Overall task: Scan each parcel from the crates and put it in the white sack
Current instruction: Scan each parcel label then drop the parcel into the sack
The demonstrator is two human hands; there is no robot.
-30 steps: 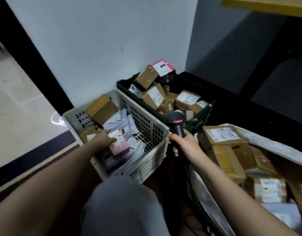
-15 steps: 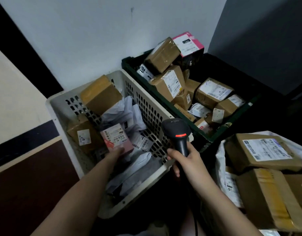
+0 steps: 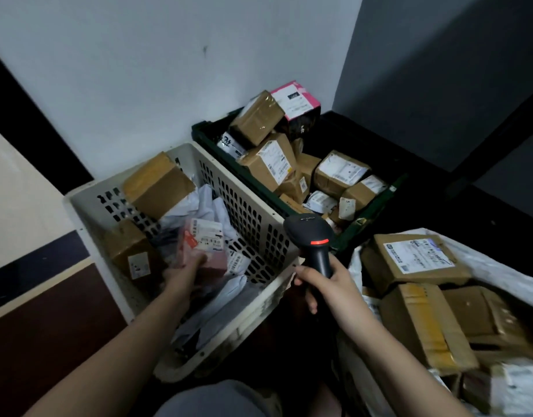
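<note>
My left hand (image 3: 184, 273) grips a small pink parcel (image 3: 203, 246) with a white label, held above the white crate (image 3: 259, 206). My right hand (image 3: 325, 282) holds a black barcode scanner (image 3: 312, 239) by its handle, its head with a red stripe just right of the crate's wall. The crate holds brown boxes and white mailer bags. A dark green crate (image 3: 370, 210) behind it is full of brown boxes. The white sack (image 3: 499, 266) at the right holds several brown boxes.
A white wall stands behind the crates and a dark wall at the right. My knee (image 3: 217, 398) shows at the bottom edge. A pink and black box (image 3: 298, 105) tops the green crate's pile. Pale floor lies at the left.
My left hand picked the pink parcel up out of the white crate and tilted its label upward. The scanner stayed in my right hand. The view swung closer to the crates.
</note>
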